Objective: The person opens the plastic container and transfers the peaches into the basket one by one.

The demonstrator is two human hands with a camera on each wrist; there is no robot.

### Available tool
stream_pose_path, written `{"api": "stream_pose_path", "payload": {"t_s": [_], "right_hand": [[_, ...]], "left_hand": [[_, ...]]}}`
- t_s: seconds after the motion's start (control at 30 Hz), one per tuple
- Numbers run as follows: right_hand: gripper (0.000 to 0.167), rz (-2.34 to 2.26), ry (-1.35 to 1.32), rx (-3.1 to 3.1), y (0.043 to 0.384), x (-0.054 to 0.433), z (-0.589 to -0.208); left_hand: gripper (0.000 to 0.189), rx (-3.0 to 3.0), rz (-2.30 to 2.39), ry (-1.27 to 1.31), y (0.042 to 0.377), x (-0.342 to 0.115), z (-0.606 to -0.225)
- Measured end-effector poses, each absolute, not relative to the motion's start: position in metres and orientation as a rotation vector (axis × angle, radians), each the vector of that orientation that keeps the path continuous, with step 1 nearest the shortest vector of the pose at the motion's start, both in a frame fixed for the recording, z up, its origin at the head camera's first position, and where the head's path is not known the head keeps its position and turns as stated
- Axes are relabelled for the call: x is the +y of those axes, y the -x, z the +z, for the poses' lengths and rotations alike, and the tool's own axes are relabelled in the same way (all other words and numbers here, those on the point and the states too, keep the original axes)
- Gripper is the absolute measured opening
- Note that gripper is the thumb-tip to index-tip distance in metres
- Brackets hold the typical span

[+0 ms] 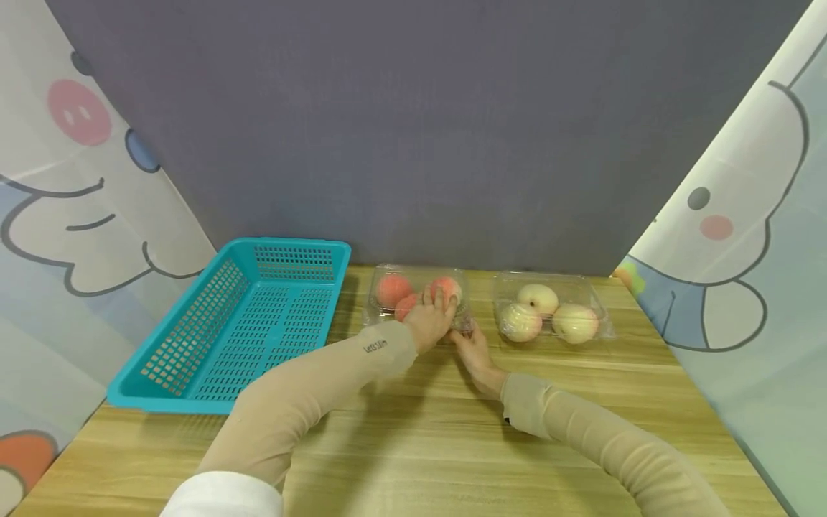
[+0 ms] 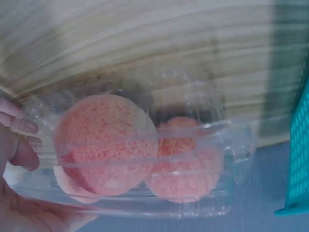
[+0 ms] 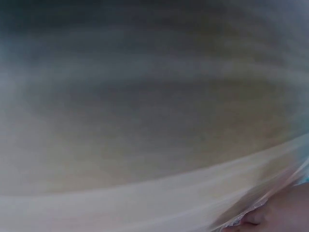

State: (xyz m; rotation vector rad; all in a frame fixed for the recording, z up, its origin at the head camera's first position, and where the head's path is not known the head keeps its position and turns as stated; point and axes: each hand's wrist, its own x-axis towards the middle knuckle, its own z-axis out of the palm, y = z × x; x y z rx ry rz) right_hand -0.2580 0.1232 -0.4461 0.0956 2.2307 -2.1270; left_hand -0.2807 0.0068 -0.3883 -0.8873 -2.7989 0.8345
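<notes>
A clear plastic clamshell box [image 1: 381, 316] with several pink-red peaches [image 1: 393, 291] stands near the back of the table. My left hand [image 1: 431, 323] lies over its right part, fingers spread on the lid above a peach. At the front right corner, my right hand [image 1: 477, 355] pinches the box's edge between thumb and fingers. Two peaches [image 2: 106, 142] show large through the plastic in the left wrist view, with parts of hands at the left edge. The right wrist view is blurred; part of a hand [image 3: 285, 212] and some plastic appear at its lower right.
To the left sits a turquoise perforated basket [image 1: 278, 330]. Right of my hands stands a second clear box [image 1: 597, 305] holding three pale peaches [image 1: 538, 299]. A grey wall [image 1: 413, 143] rises behind the wooden table [image 1: 413, 445], with cartoon-printed panels on both sides.
</notes>
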Motion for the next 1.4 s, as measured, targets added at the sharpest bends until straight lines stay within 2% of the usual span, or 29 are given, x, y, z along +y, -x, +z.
{"api": "stream_pose_path", "payload": {"t_s": [0.37,0.57,0.83,1.03,1.1,1.23,1.33,1.4], "right_hand": [[0.060,-2.114,-0.104,2.277,0.259,0.122,-0.452],[0.052,-2.113,-0.122,2.276,0.259,0.120,-0.453],[0.056,-2.131,-0.075,2.214,0.258,0.121,-0.452],[0.058,-2.113,-0.029,2.193,0.258,0.120,-0.450],[0.054,-2.094,-0.051,2.212,0.259,0.120,-0.449],[0.062,-2.079,-0.116,2.234,0.261,0.123,-0.448],[0.070,-2.089,-0.122,2.225,0.260,0.125,-0.446],[0.069,-2.105,-0.099,2.201,0.260,0.125,-0.447]], "left_hand": [[0.077,-2.772,0.897,0.871,0.278,0.007,-0.391],[0.082,-2.829,0.882,0.848,0.275,0.008,-0.390],[0.088,-2.938,0.785,0.874,0.277,0.007,-0.383],[0.083,-2.905,0.836,0.953,0.279,0.002,-0.374],[0.078,-2.894,0.794,0.955,0.281,0.000,-0.368],[0.069,-2.963,0.595,0.951,0.287,-0.001,-0.354],[0.071,-3.067,0.465,0.970,0.288,0.000,-0.349],[0.075,-3.106,0.462,0.982,0.286,-0.001,-0.350]]}}
